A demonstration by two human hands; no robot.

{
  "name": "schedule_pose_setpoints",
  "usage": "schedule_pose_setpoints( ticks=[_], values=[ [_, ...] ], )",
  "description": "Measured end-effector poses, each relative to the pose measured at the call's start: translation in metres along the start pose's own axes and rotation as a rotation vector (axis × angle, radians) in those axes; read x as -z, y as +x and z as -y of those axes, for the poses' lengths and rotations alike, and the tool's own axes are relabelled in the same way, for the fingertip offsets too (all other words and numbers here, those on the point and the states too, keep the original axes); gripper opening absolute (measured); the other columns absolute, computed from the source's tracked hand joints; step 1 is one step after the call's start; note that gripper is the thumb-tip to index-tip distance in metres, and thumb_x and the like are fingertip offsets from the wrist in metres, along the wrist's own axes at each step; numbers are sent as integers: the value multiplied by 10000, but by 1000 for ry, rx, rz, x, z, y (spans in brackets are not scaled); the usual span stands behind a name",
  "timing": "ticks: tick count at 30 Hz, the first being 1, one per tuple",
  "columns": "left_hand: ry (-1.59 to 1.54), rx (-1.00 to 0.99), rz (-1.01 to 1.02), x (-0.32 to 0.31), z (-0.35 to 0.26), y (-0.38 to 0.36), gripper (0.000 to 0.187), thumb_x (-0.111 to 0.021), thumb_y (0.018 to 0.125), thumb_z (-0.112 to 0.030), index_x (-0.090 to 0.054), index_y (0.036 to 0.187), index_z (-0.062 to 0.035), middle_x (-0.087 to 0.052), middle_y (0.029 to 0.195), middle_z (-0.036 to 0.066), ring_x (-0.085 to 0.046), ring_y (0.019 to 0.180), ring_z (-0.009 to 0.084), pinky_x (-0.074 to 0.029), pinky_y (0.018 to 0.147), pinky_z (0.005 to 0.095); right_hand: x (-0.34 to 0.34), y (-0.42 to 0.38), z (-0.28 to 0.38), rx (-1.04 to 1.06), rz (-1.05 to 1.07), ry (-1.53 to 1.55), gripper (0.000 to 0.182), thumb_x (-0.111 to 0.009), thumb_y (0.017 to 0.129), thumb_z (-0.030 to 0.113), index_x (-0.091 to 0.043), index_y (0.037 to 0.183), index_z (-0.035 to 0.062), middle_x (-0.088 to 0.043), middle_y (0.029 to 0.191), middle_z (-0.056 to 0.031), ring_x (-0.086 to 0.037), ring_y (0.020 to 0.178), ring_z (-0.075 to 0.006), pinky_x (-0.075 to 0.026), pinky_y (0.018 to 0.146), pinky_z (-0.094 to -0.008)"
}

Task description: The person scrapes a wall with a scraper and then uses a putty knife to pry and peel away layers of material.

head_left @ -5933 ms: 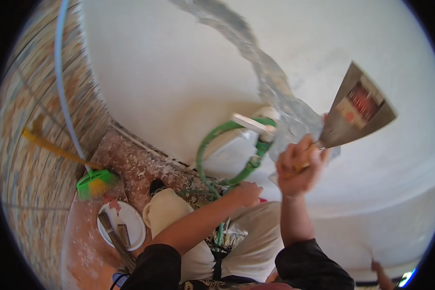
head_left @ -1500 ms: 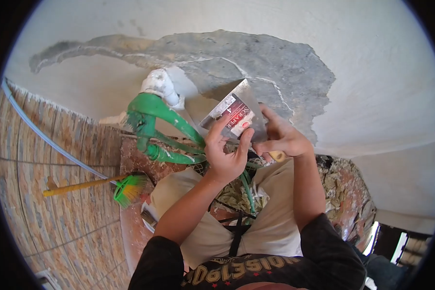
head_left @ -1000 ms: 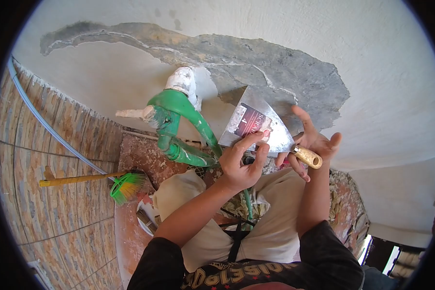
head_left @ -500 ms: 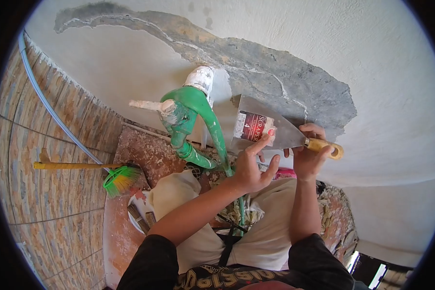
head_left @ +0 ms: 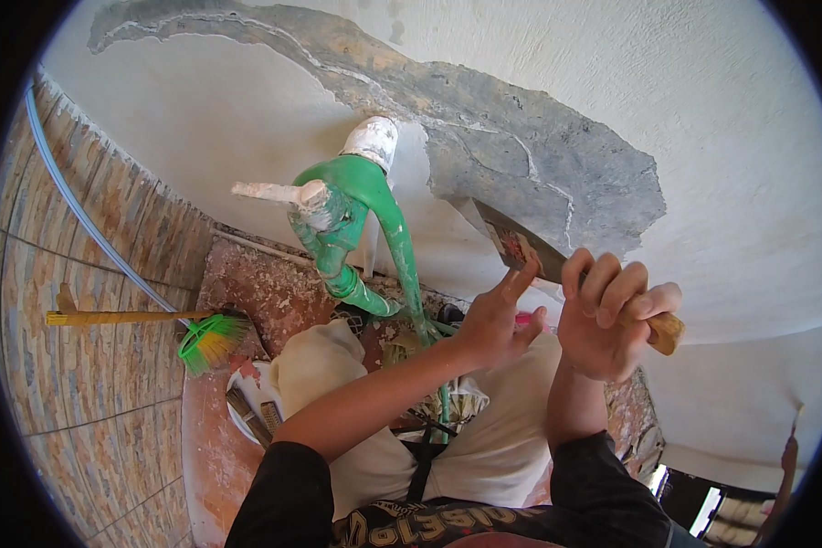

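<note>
A wide metal scraper [head_left: 521,239] with a red label and a wooden handle is held tilted in front of the wall. My right hand [head_left: 612,310] is wrapped around its handle, whose wooden end [head_left: 667,332] sticks out past the fingers. My left hand [head_left: 502,320] has its fingers apart, with the index fingertip at the labelled face of the blade. Behind the blade lies a grey bare patch [head_left: 539,155] in the white wall [head_left: 721,183], with a crack running along it.
A green pipe with a tap [head_left: 361,183] stands left of the scraper. A green broom [head_left: 215,342] and a white container [head_left: 247,402] with brushes are at the left, by the tiled wall [head_left: 91,365]. A person's raised arm [head_left: 785,466] shows at the lower right.
The scraper has turned, so its face shows narrower. My right hand has closed more fully around the handle. My left fingertip has moved slightly right. Another person's arm has appeared at the lower right.
</note>
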State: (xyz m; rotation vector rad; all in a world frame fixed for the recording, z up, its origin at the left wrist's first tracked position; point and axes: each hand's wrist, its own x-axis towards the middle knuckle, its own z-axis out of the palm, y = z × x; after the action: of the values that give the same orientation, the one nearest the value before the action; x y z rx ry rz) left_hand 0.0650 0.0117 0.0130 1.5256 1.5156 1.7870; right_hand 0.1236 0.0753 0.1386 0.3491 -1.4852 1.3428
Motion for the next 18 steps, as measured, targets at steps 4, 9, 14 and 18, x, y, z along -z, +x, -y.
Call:
schedule_pose_setpoints(
  ticks=[4, 9, 14, 18],
  values=[
    [-97, 24, -15, 12, 6, 9, 794, -660, 808, -125, -209, 1447, 6, -579, 1087, 214, -621, 578, 283, -502, 510, 355, -20, 31, 2, -24, 89, 65, 399, -578, 898, 475, -460, 775, 115, -427, 602, 9, -400, 463, -129, -365, 461, -300],
    [-92, -94, -113, 26, -10, 16, 769, -663, 790, -96, -264, 1440, 1, -563, 1113, 184, -614, 617, 228, -477, 494, 311, -31, 46, 7, 66, 244, -110, 465, -606, 868, 407, -390, 606, 89, -439, 502, -5, -393, 377, -136, -350, 372, -291],
    [275, -73, -303, 26, -11, 9, 748, -642, 793, -79, -272, 1436, 19, -368, 1297, 293, -507, 1075, 374, -461, 795, 413, -26, 23, -21, 178, 23, -29, 556, -457, 916, 537, -382, 586, 96, -377, 469, 2, -333, 351, -124, -308, 362, -295],
    [344, -151, -245, 27, -6, 14, 773, -604, 829, -127, -185, 1462, 19, -130, 1454, 367, -212, 1341, 525, -277, 1050, 552, -24, 19, -25, 177, -34, 26, 564, -441, 916, 519, -392, 579, 69, -389, 456, -22, -345, 338, -148, -329, 359, -309]
  ],
)
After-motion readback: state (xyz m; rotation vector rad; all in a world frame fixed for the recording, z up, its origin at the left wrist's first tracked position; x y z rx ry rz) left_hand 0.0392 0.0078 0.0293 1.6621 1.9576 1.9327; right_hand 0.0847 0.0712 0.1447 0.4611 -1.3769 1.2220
